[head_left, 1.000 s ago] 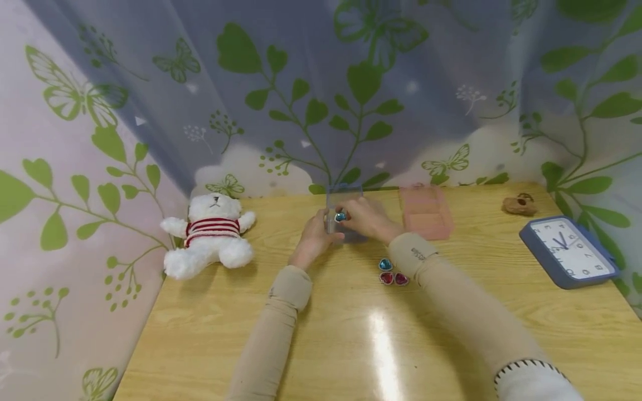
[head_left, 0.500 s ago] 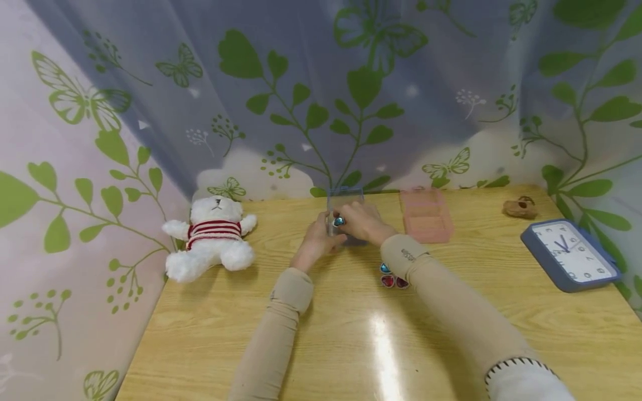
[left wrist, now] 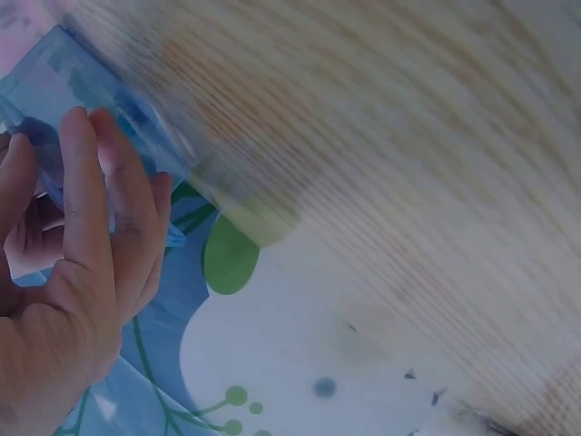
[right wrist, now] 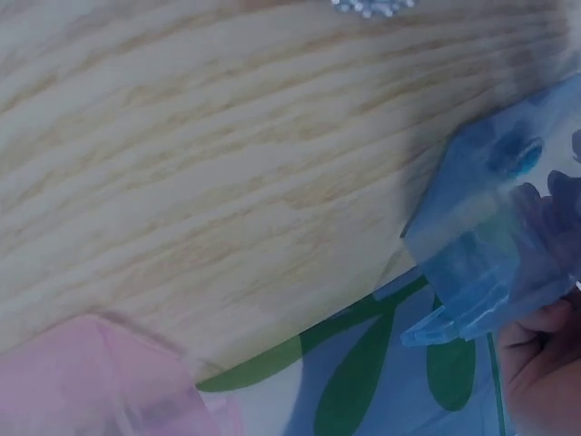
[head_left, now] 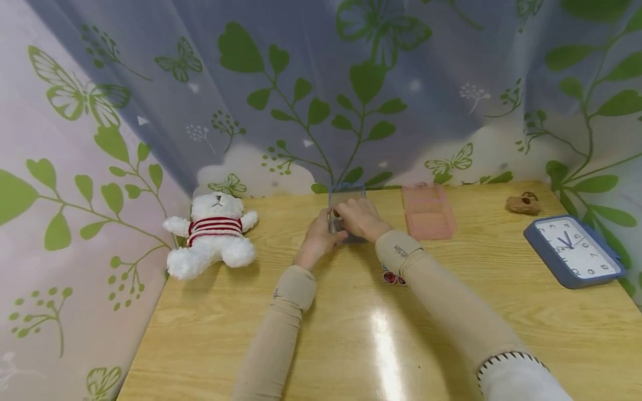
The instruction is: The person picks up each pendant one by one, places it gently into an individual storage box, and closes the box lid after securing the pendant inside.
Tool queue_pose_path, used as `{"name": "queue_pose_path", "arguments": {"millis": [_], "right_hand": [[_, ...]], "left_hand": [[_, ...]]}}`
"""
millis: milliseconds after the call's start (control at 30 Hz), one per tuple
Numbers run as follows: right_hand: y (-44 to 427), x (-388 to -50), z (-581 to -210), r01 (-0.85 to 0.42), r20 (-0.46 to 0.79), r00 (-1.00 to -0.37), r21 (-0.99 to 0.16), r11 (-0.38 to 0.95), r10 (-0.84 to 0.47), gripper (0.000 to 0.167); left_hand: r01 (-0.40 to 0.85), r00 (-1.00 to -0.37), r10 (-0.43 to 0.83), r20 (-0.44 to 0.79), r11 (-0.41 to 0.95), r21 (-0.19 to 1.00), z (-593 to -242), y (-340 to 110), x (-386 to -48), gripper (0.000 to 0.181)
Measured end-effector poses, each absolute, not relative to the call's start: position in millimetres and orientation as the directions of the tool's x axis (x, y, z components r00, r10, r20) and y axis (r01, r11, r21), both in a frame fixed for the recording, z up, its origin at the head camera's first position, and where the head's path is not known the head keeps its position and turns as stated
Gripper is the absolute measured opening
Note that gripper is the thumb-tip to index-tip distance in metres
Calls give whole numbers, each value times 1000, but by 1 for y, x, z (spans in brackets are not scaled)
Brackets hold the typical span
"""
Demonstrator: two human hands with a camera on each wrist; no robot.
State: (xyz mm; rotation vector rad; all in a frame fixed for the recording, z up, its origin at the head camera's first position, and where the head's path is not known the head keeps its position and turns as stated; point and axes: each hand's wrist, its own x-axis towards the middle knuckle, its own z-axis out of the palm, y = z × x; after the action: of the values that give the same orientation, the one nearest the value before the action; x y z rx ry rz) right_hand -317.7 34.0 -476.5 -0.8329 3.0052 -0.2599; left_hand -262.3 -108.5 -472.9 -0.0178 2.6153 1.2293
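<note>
A clear blue plastic box (head_left: 348,194) stands near the back of the table. My left hand (head_left: 318,238) grips its left side, the thumb on the near side; in the left wrist view the fingers of the left hand (left wrist: 91,245) lie along its wall. My right hand (head_left: 362,218) reaches over the box from the right, fingers bent down into it. In the right wrist view a blue gem (right wrist: 525,159) shows through the box wall close to those fingertips; whether they pinch it is hidden. Red heart-shaped gems (head_left: 390,277) with sparkling rims lie partly under my right sleeve.
A pink clear box (head_left: 430,214) is right of the blue one. A white teddy bear (head_left: 215,234) in a striped sweater sits at left. A blue clock (head_left: 572,250) and a small brown object (head_left: 523,204) are at right. Patterned curtain (head_left: 281,67) borders the back.
My right hand has brought the blue gem left and down into the box, where it no longer shows clearly. My right sleeve now covers more of the loose gems. The left hand stays put.
</note>
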Motion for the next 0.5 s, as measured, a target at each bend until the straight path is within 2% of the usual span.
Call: {"name": "queue_pose_path", "arguments": {"millis": [233,333,500], "right_hand": [[41,-317,-469,-505,35,-861,-186,843,-508,25],[48,-316,-459,-507,54,-857,-269,819,-513,26],[72,-302,-441,-449,60,-875,-473,758,-480,29]], "left_hand": [[-120,-968,93,-233,643,757,-475,-106,-265,84],[-111,-972,92,-215,626,772,-477,-107,-266,83],[-100,-976,92,-197,615,783,-479,-110,-263,83]]}}
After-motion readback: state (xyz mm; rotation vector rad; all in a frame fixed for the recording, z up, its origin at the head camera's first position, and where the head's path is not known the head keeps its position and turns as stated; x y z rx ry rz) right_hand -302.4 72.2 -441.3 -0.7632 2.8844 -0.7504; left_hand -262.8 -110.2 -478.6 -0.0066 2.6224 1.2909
